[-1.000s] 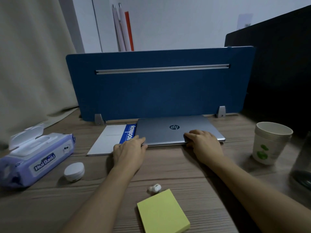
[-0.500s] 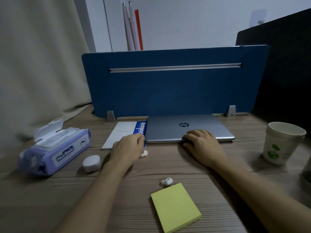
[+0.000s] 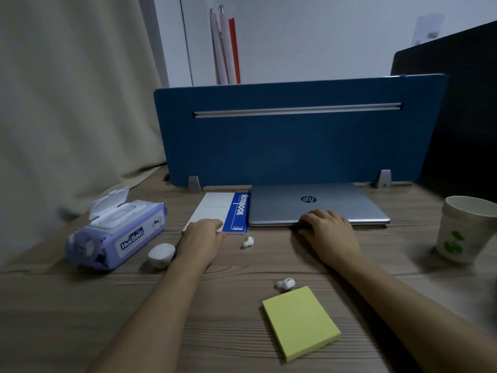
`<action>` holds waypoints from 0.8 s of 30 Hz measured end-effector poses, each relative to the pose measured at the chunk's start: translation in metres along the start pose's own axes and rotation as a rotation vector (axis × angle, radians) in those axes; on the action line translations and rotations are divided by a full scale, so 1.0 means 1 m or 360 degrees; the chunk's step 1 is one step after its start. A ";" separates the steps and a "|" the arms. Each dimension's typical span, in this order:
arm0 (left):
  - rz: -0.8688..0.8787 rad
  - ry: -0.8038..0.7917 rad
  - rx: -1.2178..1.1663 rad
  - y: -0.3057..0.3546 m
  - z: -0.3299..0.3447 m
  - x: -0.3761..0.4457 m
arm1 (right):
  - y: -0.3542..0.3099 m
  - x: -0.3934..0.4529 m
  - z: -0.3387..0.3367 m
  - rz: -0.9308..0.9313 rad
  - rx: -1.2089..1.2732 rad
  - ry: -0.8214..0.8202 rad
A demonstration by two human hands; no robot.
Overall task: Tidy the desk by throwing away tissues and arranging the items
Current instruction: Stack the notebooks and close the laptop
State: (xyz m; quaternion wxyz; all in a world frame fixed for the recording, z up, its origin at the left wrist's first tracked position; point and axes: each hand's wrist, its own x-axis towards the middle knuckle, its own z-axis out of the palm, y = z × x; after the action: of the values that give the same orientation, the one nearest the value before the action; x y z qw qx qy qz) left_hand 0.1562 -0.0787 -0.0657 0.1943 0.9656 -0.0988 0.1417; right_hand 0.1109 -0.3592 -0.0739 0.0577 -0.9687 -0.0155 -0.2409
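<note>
At a dim wooden surface (image 3: 80, 305), a wet-wipe pack (image 3: 115, 235) sits lid-up at far left beside a white earbud case (image 3: 161, 254), while the left hand (image 3: 201, 242) lies flat, holding nothing, on the notebook (image 3: 215, 208). The right hand (image 3: 330, 232) presses, apparently empty, on the closed laptop's (image 3: 317, 204) front edge. A sideways nudge could sweep the loose earbud (image 3: 248, 241) between the hands off the surface; no tissues are visible.

left hand (image 3: 203, 239) on notebook (image 3: 223, 211) | right hand (image 3: 329, 232) on laptop (image 3: 314, 204), possibly gripping edge
</note>
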 end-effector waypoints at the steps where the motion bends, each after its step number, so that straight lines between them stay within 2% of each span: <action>1: -0.0023 0.0021 0.0004 0.000 0.002 0.002 | 0.001 0.002 0.001 0.0005 -0.0008 0.0002; 6: -0.0110 0.0118 0.0084 0.002 0.010 0.017 | 0.007 0.014 0.005 0.0030 -0.0032 0.0032; 14: -0.0120 0.0155 0.0308 0.009 0.023 0.043 | 0.009 0.019 0.010 0.0038 -0.0066 0.0041; 18: -0.0153 0.0158 0.0304 0.009 0.027 0.047 | 0.009 0.018 0.011 0.0039 -0.0085 0.0036; 24: 0.0026 0.0207 0.0183 0.011 0.021 0.034 | 0.009 0.016 0.009 0.0022 -0.0059 0.0021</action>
State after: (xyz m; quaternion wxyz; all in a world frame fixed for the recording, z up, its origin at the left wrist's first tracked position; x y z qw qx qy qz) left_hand 0.1903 -0.1015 -0.0698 0.1433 0.9631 -0.0854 0.2112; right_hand 0.1298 -0.3669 -0.0754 0.0415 -0.9681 -0.0039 -0.2471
